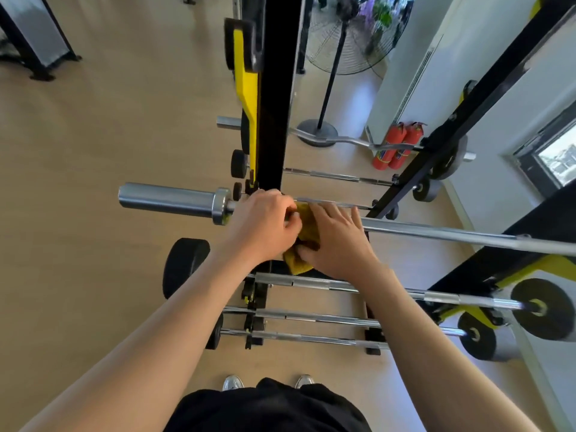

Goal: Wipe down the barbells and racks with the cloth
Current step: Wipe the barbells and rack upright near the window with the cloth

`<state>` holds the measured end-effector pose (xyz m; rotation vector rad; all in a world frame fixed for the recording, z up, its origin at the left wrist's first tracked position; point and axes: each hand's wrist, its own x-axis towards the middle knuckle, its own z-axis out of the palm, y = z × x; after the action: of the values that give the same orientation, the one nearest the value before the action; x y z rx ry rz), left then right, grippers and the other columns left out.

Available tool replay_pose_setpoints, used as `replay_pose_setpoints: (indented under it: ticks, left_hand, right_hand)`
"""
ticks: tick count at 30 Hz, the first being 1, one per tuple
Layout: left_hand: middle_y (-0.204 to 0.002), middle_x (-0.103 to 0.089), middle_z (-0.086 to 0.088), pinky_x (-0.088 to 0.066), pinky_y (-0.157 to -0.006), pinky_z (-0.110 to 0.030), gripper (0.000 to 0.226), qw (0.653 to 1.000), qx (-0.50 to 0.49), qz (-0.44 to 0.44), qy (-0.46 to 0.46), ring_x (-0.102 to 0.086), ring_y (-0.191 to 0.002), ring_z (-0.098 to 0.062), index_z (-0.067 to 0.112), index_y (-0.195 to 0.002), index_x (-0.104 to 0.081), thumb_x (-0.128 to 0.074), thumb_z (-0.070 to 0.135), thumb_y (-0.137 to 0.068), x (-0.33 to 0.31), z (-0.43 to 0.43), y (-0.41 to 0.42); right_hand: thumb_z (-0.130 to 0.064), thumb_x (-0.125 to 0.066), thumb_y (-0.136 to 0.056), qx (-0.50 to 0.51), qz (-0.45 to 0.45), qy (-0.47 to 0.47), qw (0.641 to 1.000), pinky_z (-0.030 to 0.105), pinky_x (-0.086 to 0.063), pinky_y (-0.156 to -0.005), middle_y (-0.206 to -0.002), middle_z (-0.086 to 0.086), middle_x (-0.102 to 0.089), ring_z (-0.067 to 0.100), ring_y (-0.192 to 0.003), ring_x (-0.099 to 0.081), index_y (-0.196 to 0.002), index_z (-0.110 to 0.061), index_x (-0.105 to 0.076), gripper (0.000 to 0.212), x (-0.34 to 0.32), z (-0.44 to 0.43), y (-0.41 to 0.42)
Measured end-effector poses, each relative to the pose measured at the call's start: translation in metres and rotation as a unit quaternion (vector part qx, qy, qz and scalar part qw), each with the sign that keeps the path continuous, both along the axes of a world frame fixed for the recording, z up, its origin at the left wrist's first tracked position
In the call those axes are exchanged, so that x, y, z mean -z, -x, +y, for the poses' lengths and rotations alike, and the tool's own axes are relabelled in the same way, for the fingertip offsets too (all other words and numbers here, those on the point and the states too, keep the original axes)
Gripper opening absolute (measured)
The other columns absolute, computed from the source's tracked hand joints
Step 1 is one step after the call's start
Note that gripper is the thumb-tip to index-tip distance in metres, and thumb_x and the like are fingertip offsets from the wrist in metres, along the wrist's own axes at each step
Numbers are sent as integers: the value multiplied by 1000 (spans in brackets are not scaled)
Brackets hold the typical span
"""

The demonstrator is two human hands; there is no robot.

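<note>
looking down from the head camera, both hands meet on a mustard-yellow cloth (304,241) bunched over the top barbell (436,233) just beside the black rack upright (276,120). the left hand (265,226) pinches the cloth's upper edge with curled fingers, while the right hand (338,241) lies flatter, fingers spread, pressing the cloth onto the bar. below them, more chrome bars (311,319) rest on the rack above the wood floor (93,182).
</note>
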<state>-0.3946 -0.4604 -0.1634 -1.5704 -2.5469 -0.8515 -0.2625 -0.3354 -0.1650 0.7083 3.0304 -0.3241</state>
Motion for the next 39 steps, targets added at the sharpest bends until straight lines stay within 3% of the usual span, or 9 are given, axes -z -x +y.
replay_pose_setpoints:
  ticks: [3,6,10,14,17,22,28,33,39]
  left_hand:
    - [-109,-59,-1,-56,-86,-42,41,997,-53,17,45,-61,-96,-19,20,-123,-70,-58,52,-100,7,18,-11]
    - [-111,-53,0,-50,-79,-29,30,995,-82,10,51,-58,-94,-15,22,-125,-71,-64,37,-100,10,28,-16]
    - [-105,-67,2,-32,-59,-11,15,997,-79,-11,-7,-57,-82,-5,22,-110,-78,-66,22,-101,5,37,-24]
    - [-89,-67,6,-50,-61,-18,12,986,-113,-63,-101,-64,-75,-5,16,-111,-66,-56,21,-106,-1,48,-32]
    - [-80,-61,9,-47,-54,-15,10,977,-138,-88,-138,-62,-64,-4,15,-118,-53,-48,20,-111,-3,52,-38]
    - [-80,-58,9,-44,-49,-16,16,970,-158,-106,-153,-61,-62,-4,11,-121,-45,-51,21,-110,0,56,-35]
    - [-84,-62,5,-51,-50,-30,21,981,-188,45,-30,-62,-64,-13,21,-114,-53,-60,37,-104,2,52,-30]
    - [-96,-63,4,-45,-58,-26,16,981,-177,81,-12,-61,-78,-13,21,-108,-65,-64,35,-101,4,45,-25]
    - [-98,-72,1,-55,-95,-41,36,993,-106,24,51,-68,-87,-18,17,-132,-65,-61,15,-96,8,30,-16]
  right_hand:
    - [-47,-54,-85,2,86,165,982,35,-48,-97,-112,-6,-72,13,-105,-65,-128,-24,-66,50,-21,14,-3]
    - [-27,-53,-98,94,148,215,961,32,-46,-102,-129,0,-70,20,-118,-63,-139,-23,-64,43,-27,34,0]
    - [-47,-32,-107,98,-68,80,990,53,-38,-107,-105,3,-67,31,-107,-61,-106,-22,-66,43,-18,51,5]
    - [-39,-46,-109,65,72,183,978,28,-49,-75,-83,-8,-63,10,-78,-60,-96,-25,-66,28,-18,57,0]
    - [-34,-50,-109,97,233,273,928,14,-43,-65,-95,-8,-62,2,-85,-59,-122,-20,-53,20,-22,54,-7]
    - [-37,-74,-96,165,376,436,801,38,-64,-75,-103,6,-71,20,-94,-72,-124,-30,-39,46,-18,57,-18]
    - [-41,-64,-99,176,176,35,968,32,-46,-74,-110,1,-56,22,-95,-60,-116,-26,-64,23,-8,76,-26]
    - [-41,-55,-105,-130,116,-4,985,43,-53,-101,-136,8,-57,26,-121,-58,-150,-18,-44,52,13,65,-10]
    - [-51,-47,-108,-259,5,-166,951,35,-56,-65,-86,-3,-61,17,-67,-61,-123,-16,-43,38,14,71,26]
